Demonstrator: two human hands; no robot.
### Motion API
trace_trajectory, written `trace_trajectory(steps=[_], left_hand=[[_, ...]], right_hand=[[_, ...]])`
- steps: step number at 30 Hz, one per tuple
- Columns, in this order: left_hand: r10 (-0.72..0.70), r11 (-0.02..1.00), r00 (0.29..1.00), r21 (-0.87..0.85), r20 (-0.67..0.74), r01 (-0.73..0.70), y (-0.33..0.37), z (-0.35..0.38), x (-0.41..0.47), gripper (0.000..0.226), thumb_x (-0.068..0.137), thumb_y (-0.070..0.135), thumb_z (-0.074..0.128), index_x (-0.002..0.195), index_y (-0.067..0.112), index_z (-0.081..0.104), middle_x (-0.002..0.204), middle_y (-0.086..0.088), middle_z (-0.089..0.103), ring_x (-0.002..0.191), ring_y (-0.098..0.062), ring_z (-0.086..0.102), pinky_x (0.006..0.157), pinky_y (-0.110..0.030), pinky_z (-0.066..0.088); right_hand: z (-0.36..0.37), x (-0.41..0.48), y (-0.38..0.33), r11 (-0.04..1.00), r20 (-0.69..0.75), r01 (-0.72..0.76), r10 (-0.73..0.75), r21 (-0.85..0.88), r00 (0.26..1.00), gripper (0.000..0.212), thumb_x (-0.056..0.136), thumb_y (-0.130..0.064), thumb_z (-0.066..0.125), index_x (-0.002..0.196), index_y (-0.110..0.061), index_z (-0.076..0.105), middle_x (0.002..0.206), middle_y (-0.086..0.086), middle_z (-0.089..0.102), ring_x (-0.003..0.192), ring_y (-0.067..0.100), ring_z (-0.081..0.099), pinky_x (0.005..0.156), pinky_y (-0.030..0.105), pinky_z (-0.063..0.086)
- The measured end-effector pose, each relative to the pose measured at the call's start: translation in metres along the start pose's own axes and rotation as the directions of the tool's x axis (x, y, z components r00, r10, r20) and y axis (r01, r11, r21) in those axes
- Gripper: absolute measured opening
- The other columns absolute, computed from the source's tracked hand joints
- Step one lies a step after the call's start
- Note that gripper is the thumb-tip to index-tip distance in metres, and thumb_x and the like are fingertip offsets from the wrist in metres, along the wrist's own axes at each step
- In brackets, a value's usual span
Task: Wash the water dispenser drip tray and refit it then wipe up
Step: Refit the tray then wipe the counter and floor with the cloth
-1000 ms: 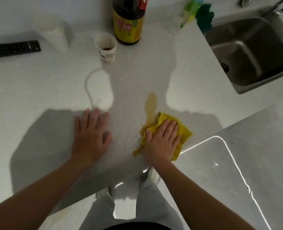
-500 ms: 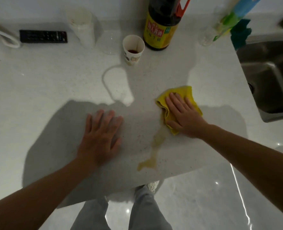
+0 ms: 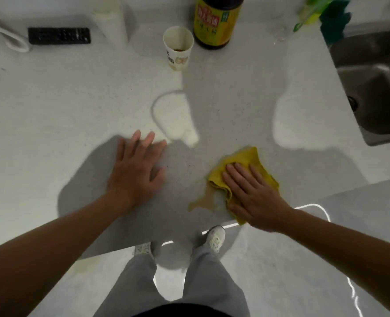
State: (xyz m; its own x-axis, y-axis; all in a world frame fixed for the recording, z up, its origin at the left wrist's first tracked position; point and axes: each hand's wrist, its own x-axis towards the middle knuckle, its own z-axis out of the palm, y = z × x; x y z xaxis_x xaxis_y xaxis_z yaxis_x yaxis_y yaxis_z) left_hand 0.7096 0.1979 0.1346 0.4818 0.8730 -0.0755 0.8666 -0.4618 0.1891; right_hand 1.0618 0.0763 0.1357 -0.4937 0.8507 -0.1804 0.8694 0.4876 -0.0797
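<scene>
Right hand (image 3: 256, 197): flat, fingers straight and close together, palm pressing the cloth (image 3: 246, 156) onto the counter (image 3: 75, 110); forearm enters from the lower right.
Left hand (image 3: 134, 177): flat on bare counter, fingers slightly spread, holding nothing; well apart from the cloth.
Cloth: yellow, crumpled, near the counter's front edge, its far part showing beyond the fingertips; its left side touches the spill (image 3: 203, 201).
Spill: brownish puddle by the front edge.
Counter: pale, speckled, crossed by the person's shadow.
Cup (image 3: 178, 49): paper, upright at the back, dark dregs inside.
Bottle (image 3: 217, 21): dark, yellow label, just beside the cup.
Remote (image 3: 59, 35): black, lying flat, back left.
Sink (image 3: 377, 88): steel, far right.
Shoes (image 3: 215, 239): pale, on the glossy floor below the counter edge.
</scene>
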Motion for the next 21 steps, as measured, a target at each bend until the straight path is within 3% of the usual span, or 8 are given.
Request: trace_trajectory(steps=[3,5,7,11,13,15,19,21], left_hand=[[0.017,1.0,1.0,0.004,-0.005,-0.017,-0.001,0.001,-0.001,0.069,0.092,0.047,0.045,0.157,0.026,0.037,0.164,-0.011,0.034,0.153,-0.042,0.023,0.123,-0.063,0.012],[0.023,1.0,1.0,-0.001,-0.005,-0.023,-0.001,0.001,-0.001,0.067,0.091,0.045,0.047,0.155,0.025,0.039,0.164,-0.011,0.035,0.152,-0.042,0.024,0.124,-0.062,0.012],[0.021,1.0,1.0,-0.012,-0.009,-0.021,-0.001,0.001,-0.002,0.066,0.092,0.043,0.047,0.155,0.024,0.04,0.164,-0.012,0.037,0.152,-0.042,0.025,0.123,-0.063,0.013],[0.018,0.998,1.0,-0.064,-0.004,-0.018,-0.001,-0.001,-0.003,0.061,0.098,0.038,0.037,0.157,0.025,0.035,0.166,-0.01,0.033,0.154,-0.039,0.021,0.125,-0.061,0.008],[0.013,0.994,1.0,-0.109,-0.009,-0.014,-0.002,-0.002,-0.004,0.059,0.099,0.036,0.034,0.156,0.023,0.038,0.166,-0.008,0.033,0.155,-0.038,0.021,0.126,-0.06,0.008],[0.005,0.988,1.0,-0.152,-0.018,-0.008,-0.003,-0.003,-0.006,0.058,0.099,0.035,0.032,0.155,0.02,0.04,0.166,-0.008,0.034,0.155,-0.037,0.021,0.126,-0.06,0.009],[0.002,0.98,1.0,-0.2,-0.03,-0.008,-0.004,-0.005,-0.006,0.059,0.099,0.034,0.032,0.154,0.016,0.045,0.166,-0.009,0.036,0.155,-0.038,0.024,0.125,-0.061,0.013],[0.001,0.979,0.999,-0.203,-0.035,-0.008,-0.003,-0.005,-0.005,0.059,0.099,0.034,0.033,0.153,0.015,0.046,0.165,-0.009,0.038,0.154,-0.038,0.025,0.124,-0.062,0.015]], right_hand=[[0.007,-0.013,-0.057,0.969,0.01,-0.239,0.239,0.056,0.971,0.076,0.106,-0.058,0.026,0.164,-0.012,0.01,0.173,0.011,0.009,0.16,0.03,0.003,0.123,0.06,0.02],[0.007,-0.006,-0.099,0.897,0.029,-0.434,0.433,0.086,0.901,0.076,0.106,-0.059,0.019,0.164,-0.011,0.01,0.173,0.012,0.008,0.159,0.031,0.002,0.125,0.059,0.017],[0.005,0.013,-0.139,0.785,0.036,-0.606,0.607,0.126,0.794,0.076,0.106,-0.057,0.015,0.163,-0.007,0.015,0.171,0.016,0.013,0.159,0.036,0.007,0.125,0.059,0.017],[-0.004,0.072,-0.192,0.512,0.081,-0.831,0.839,0.216,0.538,0.083,0.101,-0.058,0.029,0.161,-0.001,0.021,0.168,0.023,0.02,0.156,0.041,0.016,0.124,0.06,0.018],[-0.01,0.103,-0.197,0.376,0.086,-0.886,0.907,0.27,0.411,0.087,0.099,-0.061,0.032,0.159,0.001,0.025,0.166,0.026,0.024,0.154,0.043,0.021,0.123,0.061,0.02],[-0.011,0.127,-0.189,0.3,0.105,-0.901,0.932,0.312,0.347,0.09,0.099,-0.063,0.036,0.161,0.0,0.019,0.168,0.025,0.018,0.156,0.042,0.016,0.125,0.061,0.013],[-0.012,0.158,-0.142,0.242,0.087,-0.91,0.954,0.338,0.286,0.093,0.099,-0.066,0.034,0.163,-0.003,0.011,0.17,0.023,0.009,0.158,0.039,0.005,0.125,0.06,0.004],[-0.014,0.171,-0.108,0.281,0.039,-0.905,0.95,0.319,0.308,0.092,0.099,-0.066,0.033,0.162,-0.003,0.013,0.17,0.023,0.011,0.158,0.039,0.007,0.124,0.06,0.005]])
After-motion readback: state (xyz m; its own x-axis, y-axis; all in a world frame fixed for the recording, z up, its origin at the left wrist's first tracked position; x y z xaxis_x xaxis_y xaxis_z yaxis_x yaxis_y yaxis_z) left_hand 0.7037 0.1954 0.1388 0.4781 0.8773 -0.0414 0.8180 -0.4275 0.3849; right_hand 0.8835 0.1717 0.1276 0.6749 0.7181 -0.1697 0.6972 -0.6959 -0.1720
